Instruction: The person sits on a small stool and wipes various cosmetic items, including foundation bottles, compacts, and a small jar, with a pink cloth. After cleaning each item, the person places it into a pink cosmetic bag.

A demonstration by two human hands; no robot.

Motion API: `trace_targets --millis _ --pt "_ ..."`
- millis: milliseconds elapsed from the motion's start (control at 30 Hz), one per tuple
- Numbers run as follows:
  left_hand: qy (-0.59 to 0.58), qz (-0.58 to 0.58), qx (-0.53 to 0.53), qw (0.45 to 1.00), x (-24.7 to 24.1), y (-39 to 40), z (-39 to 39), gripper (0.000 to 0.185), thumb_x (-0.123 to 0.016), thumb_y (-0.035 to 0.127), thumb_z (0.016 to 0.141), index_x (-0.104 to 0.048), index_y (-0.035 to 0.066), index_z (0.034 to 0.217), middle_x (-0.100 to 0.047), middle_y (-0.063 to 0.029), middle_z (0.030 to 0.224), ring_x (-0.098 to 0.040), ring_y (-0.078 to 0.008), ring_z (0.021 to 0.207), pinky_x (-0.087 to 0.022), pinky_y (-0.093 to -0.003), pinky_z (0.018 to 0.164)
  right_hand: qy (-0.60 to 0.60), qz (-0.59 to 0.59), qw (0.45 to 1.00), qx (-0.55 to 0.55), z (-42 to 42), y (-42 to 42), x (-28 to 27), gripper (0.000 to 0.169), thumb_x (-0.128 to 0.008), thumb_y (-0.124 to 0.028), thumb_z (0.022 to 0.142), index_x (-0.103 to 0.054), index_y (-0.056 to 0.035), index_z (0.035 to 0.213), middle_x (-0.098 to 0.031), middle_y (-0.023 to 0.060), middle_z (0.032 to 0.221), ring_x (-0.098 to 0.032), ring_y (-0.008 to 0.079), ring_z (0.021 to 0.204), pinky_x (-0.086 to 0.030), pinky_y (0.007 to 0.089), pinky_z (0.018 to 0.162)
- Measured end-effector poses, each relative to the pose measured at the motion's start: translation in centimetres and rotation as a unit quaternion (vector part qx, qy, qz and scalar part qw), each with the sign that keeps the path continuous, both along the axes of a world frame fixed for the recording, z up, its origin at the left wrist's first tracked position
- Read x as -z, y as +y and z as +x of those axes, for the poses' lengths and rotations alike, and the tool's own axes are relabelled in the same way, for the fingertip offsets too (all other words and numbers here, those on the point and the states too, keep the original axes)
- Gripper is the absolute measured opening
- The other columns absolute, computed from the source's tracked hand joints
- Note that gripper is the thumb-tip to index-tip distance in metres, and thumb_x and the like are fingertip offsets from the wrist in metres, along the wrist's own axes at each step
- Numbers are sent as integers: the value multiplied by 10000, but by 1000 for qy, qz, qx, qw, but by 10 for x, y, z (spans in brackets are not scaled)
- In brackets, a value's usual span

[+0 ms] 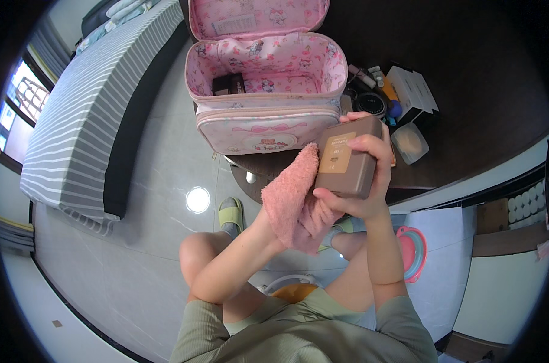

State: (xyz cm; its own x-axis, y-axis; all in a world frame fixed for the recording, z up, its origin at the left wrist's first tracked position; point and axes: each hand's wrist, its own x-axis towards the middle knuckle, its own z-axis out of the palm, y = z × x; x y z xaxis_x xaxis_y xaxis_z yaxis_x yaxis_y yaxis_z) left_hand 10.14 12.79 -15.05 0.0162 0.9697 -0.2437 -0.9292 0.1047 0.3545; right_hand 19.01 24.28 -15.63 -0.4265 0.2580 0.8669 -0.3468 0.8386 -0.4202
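Observation:
In my right hand (373, 202) is a brown rectangular box (367, 174) with a tan label that bears writing. The fingers wrap its right side and the thumb presses its near edge. A pink terry cloth (290, 195) drapes over my left hand (274, 233) and hides its fingers. The cloth meets the box's left edge. Just beyond stands a pink and white cosmetic case (265, 136), lid (274, 18) raised, its floral lining showing. A small black box (229, 84) lies inside it.
On the dark table (474, 113), right of the case, sit a round black compact (370, 103), several small cosmetics, white boxes (413, 93) and a clear container (410, 143) with a beige puff. A pink-and-blue collapsible basin (413, 254) is low on the right; a striped bed (88, 149) stands left.

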Motion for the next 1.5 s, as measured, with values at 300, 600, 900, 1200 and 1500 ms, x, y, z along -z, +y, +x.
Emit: trace_targets --millis 300,600,900,1200,1500 --pt "19 59 -47 997 9 5 -9 367 -488 326 867 -455 77 1135 -493 -91 1054 -498 -195 986 -431 -318 824 -110 51 991 -63 9 -37 -6 563 -791 -350 465 -567 -199 958 -518 134 1078 -523 346 982 -380 495 900" --pt "169 4 -118 979 0 2 5 327 -403 316 917 -455 91 1149 -489 -82 1056 -491 -166 996 -425 -301 865 -75 1 996 -39 11 -31 -12 562 -789 -330 479 -567 -201 980 -527 158 1064 -528 330 991 -366 491 916" --pt "-101 64 -34 992 19 4 11 402 -410 395 912 -447 89 1170 -516 -44 1049 -537 -149 932 -462 -265 810 -30 50 998 28 9 -14 5 531 -804 -285 514 -585 -228 994 -432 158 1176 -462 351 1038 -384 452 872" --pt "43 140 -109 983 49 3 16 401 -375 359 916 -358 135 1247 -410 -25 1130 -435 -147 1073 -384 -310 906 -74 3 995 -68 10 -41 1 712 -786 -395 533 -512 -108 1124 -431 175 1202 -414 358 1122 -304 478 952" --pt "-31 48 -24 998 36 7 8 275 -391 330 912 -404 146 1114 -454 -37 1029 -522 -156 909 -490 -284 653 -121 -14 990 -77 13 -33 0 725 -797 -271 512 -481 -118 1147 -402 195 1201 -456 342 1073 -385 419 892"
